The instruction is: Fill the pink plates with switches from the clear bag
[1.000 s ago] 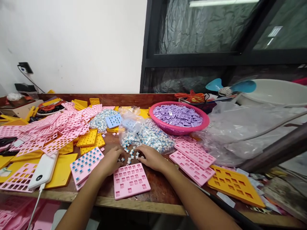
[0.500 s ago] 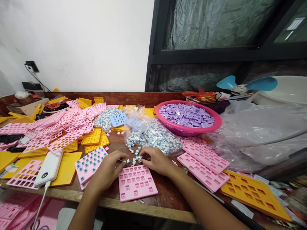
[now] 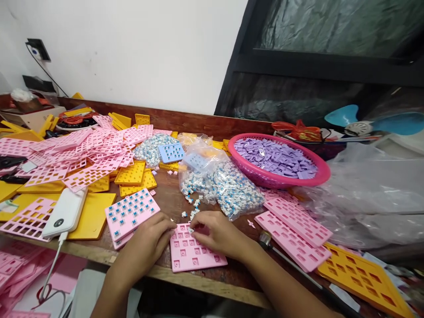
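Note:
A pink plate (image 3: 185, 264) with rows of square sockets lies at the table's front edge. Over its upper part, my right hand (image 3: 218, 232) pinches a small white-and-blue key switch (image 3: 191, 230). My left hand (image 3: 150, 236) is at the plate's left side, its fingers curled and closed near the top left corner; what they hold, if anything, is hidden. Loose key switches (image 3: 195, 207) trail from an opened clear bag of switches (image 3: 232, 187) behind the plate. To the left, a pink plate fitted with blue-topped switches (image 3: 130, 212) rests on another pink plate.
A pink basket (image 3: 323, 174) of purple keycaps stands at back right. Pink plates (image 3: 294, 234), a yellow plate (image 3: 364, 278) and a screwdriver-like rod (image 3: 298, 269) lie right. A white power bank (image 3: 64, 214), yellow plates (image 3: 96, 221) and heaped pink frames (image 3: 82, 150) fill the left.
My right hand has come from the loose switches to over the plate with a switch. My left hand has moved to the plate's upper left corner. The camera view has tilted and shifted.

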`<control>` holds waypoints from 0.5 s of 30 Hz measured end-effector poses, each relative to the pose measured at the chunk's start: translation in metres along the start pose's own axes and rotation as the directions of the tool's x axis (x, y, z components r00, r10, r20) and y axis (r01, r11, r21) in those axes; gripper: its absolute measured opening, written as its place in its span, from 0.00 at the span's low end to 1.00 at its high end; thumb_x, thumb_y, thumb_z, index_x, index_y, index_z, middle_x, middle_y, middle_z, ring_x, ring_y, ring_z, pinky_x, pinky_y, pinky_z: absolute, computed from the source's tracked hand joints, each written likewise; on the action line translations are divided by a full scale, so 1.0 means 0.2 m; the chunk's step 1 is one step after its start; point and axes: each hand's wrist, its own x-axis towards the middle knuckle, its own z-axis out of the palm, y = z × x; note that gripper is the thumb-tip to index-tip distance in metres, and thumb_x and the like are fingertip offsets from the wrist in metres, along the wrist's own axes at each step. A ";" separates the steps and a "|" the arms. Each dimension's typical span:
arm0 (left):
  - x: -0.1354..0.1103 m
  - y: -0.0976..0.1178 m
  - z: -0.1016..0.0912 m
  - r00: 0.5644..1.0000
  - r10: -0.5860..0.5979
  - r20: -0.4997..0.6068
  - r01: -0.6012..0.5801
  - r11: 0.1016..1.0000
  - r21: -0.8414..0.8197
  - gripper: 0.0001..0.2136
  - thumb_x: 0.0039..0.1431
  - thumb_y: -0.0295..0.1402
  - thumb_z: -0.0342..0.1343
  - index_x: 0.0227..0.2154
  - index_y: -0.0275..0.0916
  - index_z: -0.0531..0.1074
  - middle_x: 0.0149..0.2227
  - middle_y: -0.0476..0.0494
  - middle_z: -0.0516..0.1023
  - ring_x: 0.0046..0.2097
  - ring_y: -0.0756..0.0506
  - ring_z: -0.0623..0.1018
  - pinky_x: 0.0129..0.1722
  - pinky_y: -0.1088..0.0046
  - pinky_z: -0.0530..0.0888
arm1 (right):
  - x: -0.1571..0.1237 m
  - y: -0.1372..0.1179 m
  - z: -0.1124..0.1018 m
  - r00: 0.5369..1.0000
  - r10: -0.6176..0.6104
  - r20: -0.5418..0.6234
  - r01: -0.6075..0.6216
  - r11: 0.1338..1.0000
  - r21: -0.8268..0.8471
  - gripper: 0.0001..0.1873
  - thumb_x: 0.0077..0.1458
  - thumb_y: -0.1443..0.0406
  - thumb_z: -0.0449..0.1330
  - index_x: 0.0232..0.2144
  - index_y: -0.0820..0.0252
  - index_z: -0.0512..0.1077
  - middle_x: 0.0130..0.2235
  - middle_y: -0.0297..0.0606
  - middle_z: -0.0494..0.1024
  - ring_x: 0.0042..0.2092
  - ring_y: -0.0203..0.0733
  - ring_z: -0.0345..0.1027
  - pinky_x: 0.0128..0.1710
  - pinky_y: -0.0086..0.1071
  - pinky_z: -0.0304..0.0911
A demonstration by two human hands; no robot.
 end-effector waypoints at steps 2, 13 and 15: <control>0.00 0.00 0.03 1.000 -0.022 0.022 0.021 0.998 0.063 0.12 0.72 0.33 0.46 0.44 0.44 0.75 0.43 0.45 0.75 0.46 0.45 0.76 0.47 0.69 0.71 | 0.01 0.00 0.00 1.000 0.017 0.000 -0.017 1.000 0.026 0.05 0.54 0.71 0.63 0.35 0.58 0.76 0.35 0.35 0.81 0.37 0.40 0.74 0.38 0.30 0.65; -0.03 -0.03 0.03 0.997 -0.071 0.044 0.060 0.974 0.217 0.06 0.68 0.29 0.53 0.37 0.43 0.75 0.39 0.46 0.77 0.41 0.45 0.77 0.39 0.71 0.70 | 0.06 -0.03 0.04 0.996 -0.072 0.060 0.069 0.996 0.055 0.12 0.64 0.66 0.59 0.46 0.56 0.80 0.42 0.42 0.80 0.45 0.43 0.72 0.46 0.35 0.68; -0.02 -0.04 0.04 0.997 -0.071 -0.028 0.075 0.978 0.195 0.06 0.68 0.30 0.53 0.38 0.43 0.75 0.38 0.46 0.79 0.42 0.44 0.78 0.41 0.70 0.71 | 0.07 -0.03 0.05 0.995 -0.085 0.045 0.082 0.994 0.068 0.13 0.65 0.66 0.57 0.47 0.55 0.80 0.42 0.42 0.79 0.44 0.43 0.72 0.46 0.36 0.68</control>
